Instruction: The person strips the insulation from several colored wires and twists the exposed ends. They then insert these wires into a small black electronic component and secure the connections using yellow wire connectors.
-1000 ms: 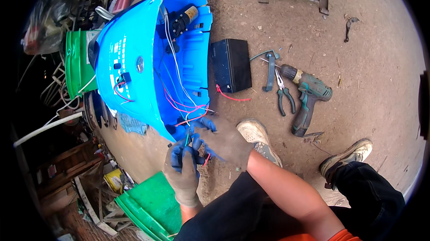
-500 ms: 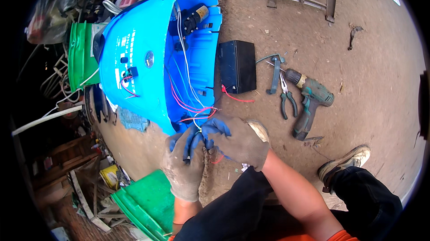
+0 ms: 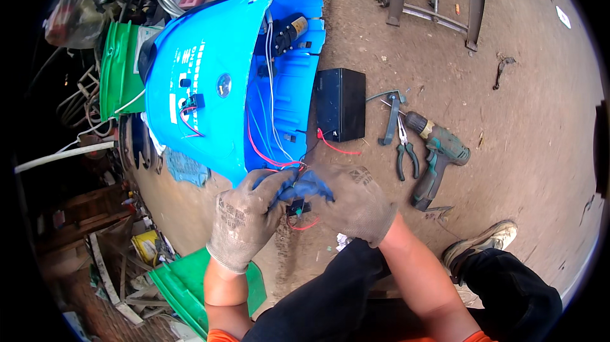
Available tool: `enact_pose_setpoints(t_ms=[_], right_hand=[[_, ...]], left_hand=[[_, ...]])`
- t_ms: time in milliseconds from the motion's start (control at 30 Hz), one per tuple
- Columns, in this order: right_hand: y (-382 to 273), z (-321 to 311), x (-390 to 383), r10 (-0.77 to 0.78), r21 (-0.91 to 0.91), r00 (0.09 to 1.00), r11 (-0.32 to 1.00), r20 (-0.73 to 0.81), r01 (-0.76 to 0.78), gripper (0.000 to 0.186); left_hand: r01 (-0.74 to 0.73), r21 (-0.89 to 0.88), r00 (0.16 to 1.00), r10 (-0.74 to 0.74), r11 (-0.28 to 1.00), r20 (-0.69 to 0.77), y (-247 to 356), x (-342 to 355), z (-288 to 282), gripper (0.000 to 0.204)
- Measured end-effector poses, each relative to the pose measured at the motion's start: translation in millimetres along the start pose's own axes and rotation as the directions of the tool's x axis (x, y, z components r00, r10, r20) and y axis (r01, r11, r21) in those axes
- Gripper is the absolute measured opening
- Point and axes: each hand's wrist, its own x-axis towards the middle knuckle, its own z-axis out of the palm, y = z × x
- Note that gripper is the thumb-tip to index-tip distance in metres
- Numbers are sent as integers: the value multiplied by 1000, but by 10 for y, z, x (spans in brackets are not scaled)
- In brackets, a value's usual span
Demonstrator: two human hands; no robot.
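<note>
A blue plastic sprayer tank point(image 3: 216, 75) lies on its side, its open end facing right. A dark pump point(image 3: 289, 36) sits inside, and thin white and red wires point(image 3: 270, 156) run out toward my hands. My left hand point(image 3: 248, 215) and my right hand point(image 3: 356, 199), both in grey gloves with blue fingers, meet below the tank's rim. Their fingers are pinched together around the wire ends, which they partly hide. Just under the fingers hangs a small black part point(image 3: 297, 208) with a bit of green and a red wire loop.
Right of the tank stands a black battery point(image 3: 341, 104) with a red lead. Beyond it lie pliers point(image 3: 406, 154), a grey-green strap-like piece point(image 3: 391, 120) and a cordless drill point(image 3: 441, 151). A green plastic lid point(image 3: 184, 285) is at lower left, a metal stand point(image 3: 438, 12) at top right.
My left hand has turned and shifted left and up a little, while my right hand has moved slightly right. The small black part now shows beneath my fingers. The whole view has shifted slightly.
</note>
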Motion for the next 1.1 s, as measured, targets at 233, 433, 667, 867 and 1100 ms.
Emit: enact_pose_setpoints(t_ms=[233,433,667,867,1100], right_hand=[[-24,148,-18,-95,-52,979,995,-182,86,27],[-167,-112,138,383,104,882,900,274,-423,28],[-61,72,56,257,197,963,943,75,-267,26],[46,125,26,22,157,995,988,-94,-7,28],[75,-124,-54,386,456,912,843,-140,-287,28]], left_hand=[[-35,-59,999,33,998,-39,-74,35,45,40],[-70,-45,994,66,997,-86,-118,14,101,39],[-65,-27,995,62,998,-78,-106,25,118,38],[0,1,998,0,1000,-56,-42,72,125,35],[56,75,994,-48,996,-100,157,-51,216,53]])
